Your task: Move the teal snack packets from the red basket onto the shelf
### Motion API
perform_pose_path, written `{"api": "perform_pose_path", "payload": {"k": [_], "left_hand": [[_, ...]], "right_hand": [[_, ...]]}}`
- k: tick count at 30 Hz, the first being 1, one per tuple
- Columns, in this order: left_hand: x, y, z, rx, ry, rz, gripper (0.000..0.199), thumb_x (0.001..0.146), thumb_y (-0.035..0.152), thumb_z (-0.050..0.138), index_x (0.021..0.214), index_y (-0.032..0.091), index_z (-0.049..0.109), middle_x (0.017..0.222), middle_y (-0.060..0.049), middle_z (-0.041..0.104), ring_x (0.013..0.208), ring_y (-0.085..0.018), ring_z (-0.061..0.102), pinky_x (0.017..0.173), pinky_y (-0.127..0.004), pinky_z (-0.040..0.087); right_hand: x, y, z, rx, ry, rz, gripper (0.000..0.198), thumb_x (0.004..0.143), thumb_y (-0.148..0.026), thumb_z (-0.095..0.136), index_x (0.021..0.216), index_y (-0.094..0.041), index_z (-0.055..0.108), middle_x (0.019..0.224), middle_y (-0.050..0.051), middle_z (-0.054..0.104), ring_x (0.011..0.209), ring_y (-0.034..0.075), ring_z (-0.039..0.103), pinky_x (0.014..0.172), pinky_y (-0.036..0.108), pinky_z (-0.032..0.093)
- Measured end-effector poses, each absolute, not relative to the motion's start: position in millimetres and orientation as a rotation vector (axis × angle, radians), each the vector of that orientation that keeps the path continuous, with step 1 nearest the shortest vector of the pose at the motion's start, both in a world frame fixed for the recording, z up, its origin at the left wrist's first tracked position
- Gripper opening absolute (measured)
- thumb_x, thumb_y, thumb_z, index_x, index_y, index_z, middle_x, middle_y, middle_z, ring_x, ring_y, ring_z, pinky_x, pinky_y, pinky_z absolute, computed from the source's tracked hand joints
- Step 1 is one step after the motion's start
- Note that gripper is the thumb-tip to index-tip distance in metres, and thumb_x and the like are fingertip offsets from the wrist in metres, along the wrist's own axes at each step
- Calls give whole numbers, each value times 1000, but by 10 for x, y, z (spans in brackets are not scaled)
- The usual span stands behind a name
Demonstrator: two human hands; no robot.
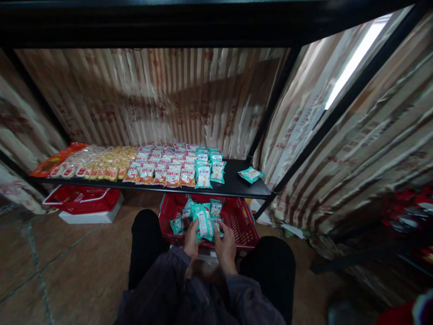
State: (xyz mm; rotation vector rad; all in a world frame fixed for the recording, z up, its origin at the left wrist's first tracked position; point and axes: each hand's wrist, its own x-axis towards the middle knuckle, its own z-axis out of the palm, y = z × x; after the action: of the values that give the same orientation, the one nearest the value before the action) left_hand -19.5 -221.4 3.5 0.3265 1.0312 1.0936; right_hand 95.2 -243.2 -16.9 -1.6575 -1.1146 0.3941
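Observation:
Over the red basket (241,221), my left hand (191,243) grips a teal and white snack bag (203,222) by its left side. My right hand (225,246) is just to the right, its thumb and fingers closed on the edge of another teal bag (218,228), which they partly cover. More teal snack bags (216,206) lie in the basket behind my hands. On the black shelf (233,180) above, teal snack bags (203,175) stand in rows at the right end of the stock. A single teal bag (251,174) lies apart at the shelf's right.
Red and white bags (173,174), yellow packs (111,171) and orange packs (56,160) line the shelf leftward. A second red basket (88,201) sits on a white box (91,216) at left. Black posts (275,101) and striped curtains (152,99) enclose the shelf.

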Motion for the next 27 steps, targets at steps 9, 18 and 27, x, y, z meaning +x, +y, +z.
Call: {"api": "perform_pose_path", "payload": {"k": [9,18,27], "left_hand": [[-92,-2216,18,627,1193,1189,39,82,38,62,117,20,58,132,-9,59,124,-22,53,104,-31,40],[27,-2324,172,734,1193,1204,35,88,35,46,119,21,53,132,-10,57,123,-21,52,105,-32,38],[-20,-2199,-101,783,1334,1185,41,73,45,65,105,20,59,121,-13,62,117,-27,54,100,-35,40]], "right_hand": [[779,-2455,-112,-1572,-1228,459,48,82,-52,46,107,-19,70,109,14,69,103,27,63,92,44,50],[794,-2464,-127,-1652,-1054,671,72,74,-63,54,125,-13,61,129,18,62,121,32,56,105,46,41],[919,-2442,-288,-1556,-776,892,79,62,-70,63,117,-13,66,119,16,68,115,34,61,99,42,47]]}}
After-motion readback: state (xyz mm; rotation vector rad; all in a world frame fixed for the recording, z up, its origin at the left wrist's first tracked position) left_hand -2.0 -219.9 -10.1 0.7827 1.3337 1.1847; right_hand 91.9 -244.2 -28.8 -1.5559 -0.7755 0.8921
